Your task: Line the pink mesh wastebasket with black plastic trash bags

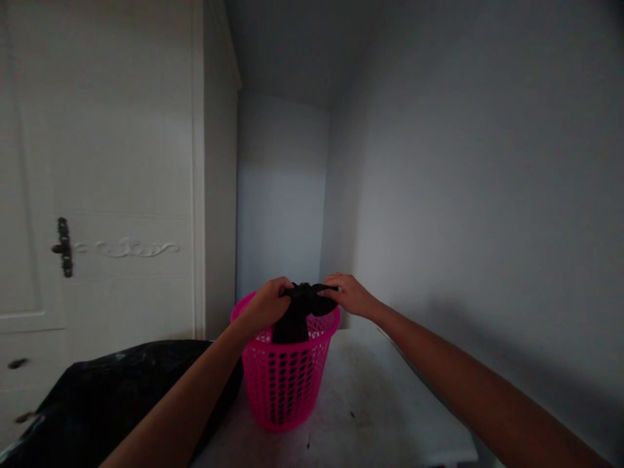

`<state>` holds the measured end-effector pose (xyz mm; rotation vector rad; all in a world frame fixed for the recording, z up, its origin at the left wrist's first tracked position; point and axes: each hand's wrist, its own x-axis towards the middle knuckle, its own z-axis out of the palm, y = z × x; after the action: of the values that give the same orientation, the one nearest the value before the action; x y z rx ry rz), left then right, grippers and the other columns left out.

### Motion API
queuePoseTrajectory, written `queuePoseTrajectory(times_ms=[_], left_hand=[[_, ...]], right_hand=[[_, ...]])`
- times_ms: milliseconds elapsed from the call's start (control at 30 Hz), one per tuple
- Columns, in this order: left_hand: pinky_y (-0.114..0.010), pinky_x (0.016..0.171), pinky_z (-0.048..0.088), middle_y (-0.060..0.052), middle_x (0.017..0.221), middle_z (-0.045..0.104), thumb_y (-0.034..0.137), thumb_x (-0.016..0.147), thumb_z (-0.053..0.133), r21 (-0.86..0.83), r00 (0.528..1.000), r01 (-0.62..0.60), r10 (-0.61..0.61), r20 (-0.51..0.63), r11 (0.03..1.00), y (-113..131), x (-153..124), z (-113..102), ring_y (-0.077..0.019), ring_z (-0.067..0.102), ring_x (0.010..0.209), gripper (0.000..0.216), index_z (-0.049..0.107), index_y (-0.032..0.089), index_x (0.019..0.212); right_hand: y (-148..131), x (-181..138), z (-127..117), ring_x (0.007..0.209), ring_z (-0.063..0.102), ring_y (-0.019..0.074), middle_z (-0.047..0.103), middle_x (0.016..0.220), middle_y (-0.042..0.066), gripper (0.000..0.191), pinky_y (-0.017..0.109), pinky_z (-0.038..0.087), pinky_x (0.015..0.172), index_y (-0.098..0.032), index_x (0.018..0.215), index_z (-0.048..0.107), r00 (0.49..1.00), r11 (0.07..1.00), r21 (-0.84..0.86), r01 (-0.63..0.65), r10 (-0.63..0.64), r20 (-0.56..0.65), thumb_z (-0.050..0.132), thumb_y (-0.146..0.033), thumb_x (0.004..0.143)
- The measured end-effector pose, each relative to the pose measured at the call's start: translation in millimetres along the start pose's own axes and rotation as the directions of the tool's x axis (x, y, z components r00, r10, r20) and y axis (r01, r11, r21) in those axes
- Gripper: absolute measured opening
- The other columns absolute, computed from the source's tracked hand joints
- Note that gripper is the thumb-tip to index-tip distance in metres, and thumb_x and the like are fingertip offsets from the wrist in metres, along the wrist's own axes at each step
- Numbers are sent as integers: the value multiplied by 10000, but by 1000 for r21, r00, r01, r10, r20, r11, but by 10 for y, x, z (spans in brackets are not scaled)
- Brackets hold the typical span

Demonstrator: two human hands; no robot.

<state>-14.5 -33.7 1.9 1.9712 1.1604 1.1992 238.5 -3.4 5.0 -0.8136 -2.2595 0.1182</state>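
A limp black cloth (pixel 291 323) hangs down into a pink plastic basket (pixel 284 383) with holes in its wall. My left hand (pixel 273 301) pinches the upper left part of the cloth, above the basket's rim. On the other side, my right hand (pixel 350 294) grips the cloth's upper right end between thumb and fingers. The cloth is stretched between both hands, and its lower part shows darkly through the basket's holes. What kind of cloth it is, I cannot make out.
The basket stands on a white, stained table (pixel 380 403). A large black plastic bag (pixel 131 390) lies at the lower left, beside the basket. Behind it rises a white wardrobe (pixel 131 162) with a dark handle. A pale wall (pixel 463 195) runs along the right.
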Motion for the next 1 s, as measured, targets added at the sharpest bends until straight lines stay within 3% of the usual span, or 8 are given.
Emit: queuePoseTrajectory(times_ms=[167, 300, 367, 533, 667, 733, 867, 1000], left_hand=[[-244, 550, 389, 57, 613, 589, 136, 662, 585, -39, 998, 68, -69, -13, 997, -16, -116, -128, -139, 560, 595, 111, 583, 217, 737], [-282, 617, 476, 47, 685, 654, 367, 676, 798, -224, 996, 87, -81, 36, 971, 87, -205, -81, -161, 621, 649, 297, 581, 220, 816], [-272, 634, 479, 57, 692, 647, 377, 652, 831, -334, 999, 47, -51, -3, 942, 102, -235, -86, -145, 622, 654, 346, 571, 217, 813], [-264, 697, 526, 30, 779, 727, 287, 607, 863, -563, 989, 21, -98, -107, 826, 46, -325, -258, -141, 688, 717, 370, 616, 196, 867], [-318, 717, 583, -22, 869, 797, 361, 607, 927, -516, 977, 164, -213, -35, 841, 55, -415, -403, -189, 739, 753, 492, 715, 187, 1015], [-320, 683, 583, -32, 829, 796, 420, 624, 926, -460, 965, 184, -250, -85, 868, 47, -442, -459, -196, 731, 724, 466, 735, 179, 974], [-265, 647, 548, 22, 718, 733, 335, 577, 924, -534, 922, -7, -201, -330, 845, -2, -464, -556, -154, 682, 680, 375, 654, 196, 796], [-283, 766, 579, 11, 921, 776, 273, 598, 916, -664, 914, -168, -136, -381, 729, 53, -533, -624, -161, 715, 822, 417, 668, 230, 931]], right_hand=[[151, 30, 13, 657, 513, 170, 560, 629, -21, 322, 293, 364, 645, -223, 647, 610, 950, 968, 73, -242, 251, -185, 565, -366, 932], [-52, 86, 117, 733, 549, 181, 615, 737, -13, 184, 289, 395, 687, -231, 778, 631, 969, 983, 122, -135, 157, -190, 567, -361, 892], [-105, 108, 136, 770, 570, 190, 646, 779, -1, 153, 293, 416, 706, -228, 817, 648, 965, 980, 151, -132, 162, -207, 550, -329, 876], [66, 105, 104, 784, 602, 207, 698, 827, 28, 245, 313, 456, 714, -204, 899, 702, 861, 904, 276, -326, 405, -307, 506, -269, 768], [222, 92, 136, 854, 639, 225, 734, 885, 46, 334, 327, 476, 744, -202, 943, 722, 783, 855, 363, -369, 497, -375, 488, -285, 719], [266, 84, 148, 840, 644, 226, 737, 880, 51, 330, 332, 479, 735, -204, 935, 716, 751, 843, 369, -392, 525, -401, 500, -296, 703], [297, 71, 137, 819, 637, 227, 727, 858, 49, 325, 347, 483, 733, -214, 933, 710, 709, 822, 383, -422, 562, -425, 526, -314, 684], [212, 90, 106, 820, 638, 219, 706, 929, 53, 413, 339, 488, 709, -205, 1039, 687, 717, 786, 500, -362, 578, -389, 582, -311, 654]])
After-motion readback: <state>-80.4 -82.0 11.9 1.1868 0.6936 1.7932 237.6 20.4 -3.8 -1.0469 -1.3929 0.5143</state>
